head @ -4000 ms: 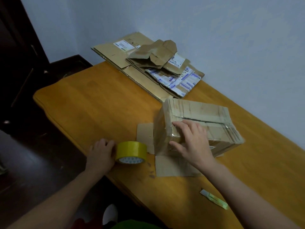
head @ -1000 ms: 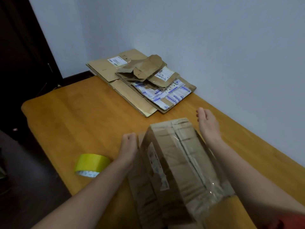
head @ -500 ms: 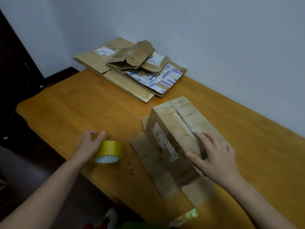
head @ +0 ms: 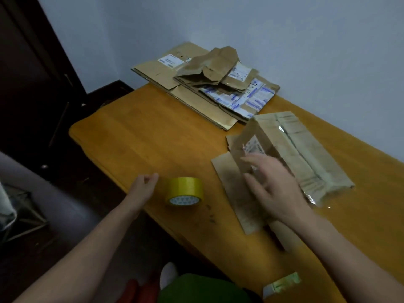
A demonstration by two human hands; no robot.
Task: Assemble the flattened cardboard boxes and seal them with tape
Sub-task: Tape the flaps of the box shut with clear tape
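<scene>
An assembled brown cardboard box (head: 306, 149) lies on the wooden table (head: 142, 138), with clear tape along its top seam. Its open flaps (head: 231, 184) lie flat on the table on its near-left side. My right hand (head: 273, 189) is blurred, fingers spread, over the box's near-left face and flaps. A yellow tape roll (head: 184, 191) lies flat near the front edge. My left hand (head: 144, 184) sits just left of the roll with loosely curled fingers and holds nothing. A stack of flattened boxes (head: 207, 84) lies at the far end.
A small green and white object (head: 282, 285) lies at the table's front edge, near my right arm. The wall runs close behind the table. Dark floor and a dark door are on the left.
My right hand has slid from the box's top down to its near-left face. My left hand has drawn slightly back from the tape roll. The box stays in place.
</scene>
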